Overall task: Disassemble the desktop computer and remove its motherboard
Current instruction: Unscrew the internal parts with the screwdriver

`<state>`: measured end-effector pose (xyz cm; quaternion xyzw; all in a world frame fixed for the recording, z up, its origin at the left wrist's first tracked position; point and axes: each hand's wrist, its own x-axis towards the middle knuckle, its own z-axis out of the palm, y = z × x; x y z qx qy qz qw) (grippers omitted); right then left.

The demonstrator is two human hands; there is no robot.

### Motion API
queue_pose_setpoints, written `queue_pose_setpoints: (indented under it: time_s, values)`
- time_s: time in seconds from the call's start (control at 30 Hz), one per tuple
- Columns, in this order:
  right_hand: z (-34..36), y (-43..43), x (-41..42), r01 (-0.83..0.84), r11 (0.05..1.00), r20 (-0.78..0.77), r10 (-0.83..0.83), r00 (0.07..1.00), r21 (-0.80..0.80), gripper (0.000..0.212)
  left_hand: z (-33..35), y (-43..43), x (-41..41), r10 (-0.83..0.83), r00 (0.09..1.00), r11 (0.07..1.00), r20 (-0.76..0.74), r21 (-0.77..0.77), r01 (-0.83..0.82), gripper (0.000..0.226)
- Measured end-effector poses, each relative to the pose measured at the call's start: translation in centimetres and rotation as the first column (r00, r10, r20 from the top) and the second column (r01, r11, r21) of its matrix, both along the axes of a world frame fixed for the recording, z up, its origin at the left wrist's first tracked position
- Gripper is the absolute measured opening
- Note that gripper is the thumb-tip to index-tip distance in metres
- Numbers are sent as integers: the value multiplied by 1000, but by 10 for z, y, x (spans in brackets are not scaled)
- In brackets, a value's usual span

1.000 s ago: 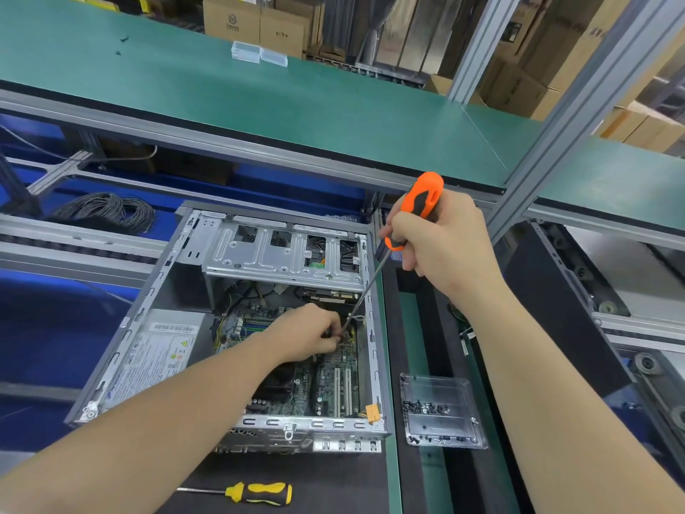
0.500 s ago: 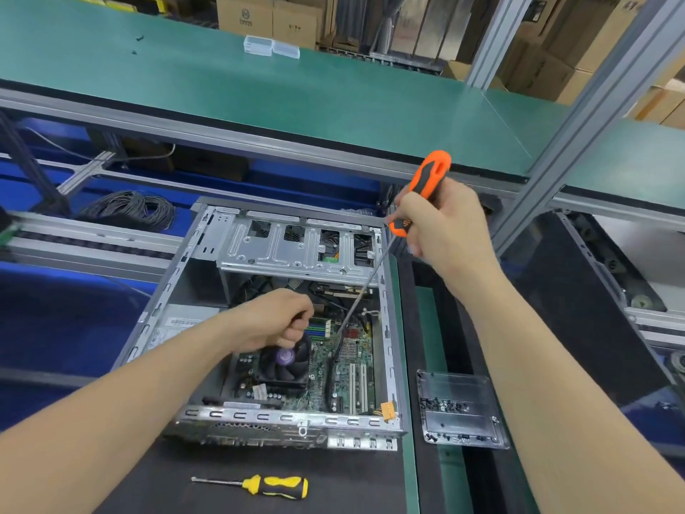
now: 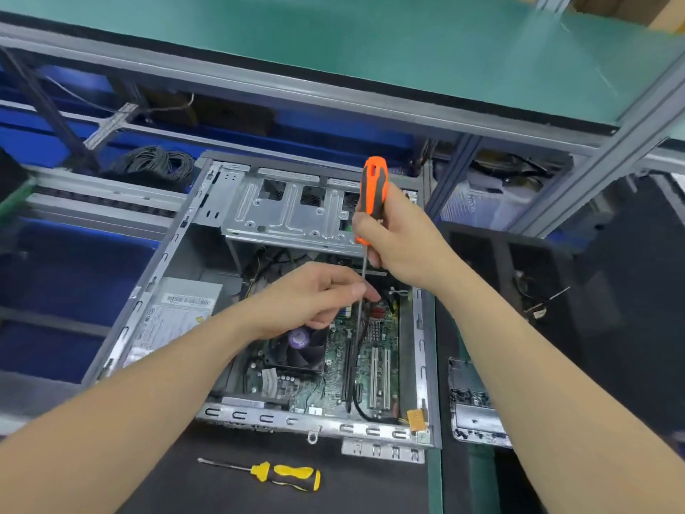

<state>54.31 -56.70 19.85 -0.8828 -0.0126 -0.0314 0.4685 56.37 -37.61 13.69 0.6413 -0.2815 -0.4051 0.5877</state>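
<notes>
Reaching into the open computer case, our left hand meets the shaft of the orange screwdriver; pinching or not, we cannot tell. The motherboard lies inside the case, below. Our right hand grips the handle.

The only view comes from a wide-angle camera worn on the person's head, just above and on the near side of the open grey metal computer case. It faces forward and steeply down into the case, close enough that the case fills the middle. Both forearms enter from the lower corners. The right grip, around the orange-and-black-handled screwdriver, sits over the case's far half. Beyond the case, the green-topped shelf curves across the top.
</notes>
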Motion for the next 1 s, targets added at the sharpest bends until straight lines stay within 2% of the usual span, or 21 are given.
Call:
queue_pose_setpoints:
  time_s: [0.13,0.2,0.3,0.4,0.83,1.0]
  values:
    - [-9,6,10,-71,997,21,70,997,24,14,-2,-4,2,88,977,990,194,87,-106,29]
    - [-15,9,15,-95,995,32,95,995,24,8,-4,-4,5,89,951,980,297,142,-136,30]
    - [-26,15,20,-93,994,36,91,995,60,12,-7,-3,7,68,913,969,403,191,-157,32]
    - [-32,20,24,-83,990,54,78,996,114,12,-6,-1,9,65,916,971,395,187,-149,37]
    - [-41,22,15,-142,981,119,126,985,132,9,-1,5,9,-26,914,969,405,237,-77,31]
    - [-42,23,10,-146,968,103,127,987,202,10,3,5,7,-49,912,972,407,230,-50,31]
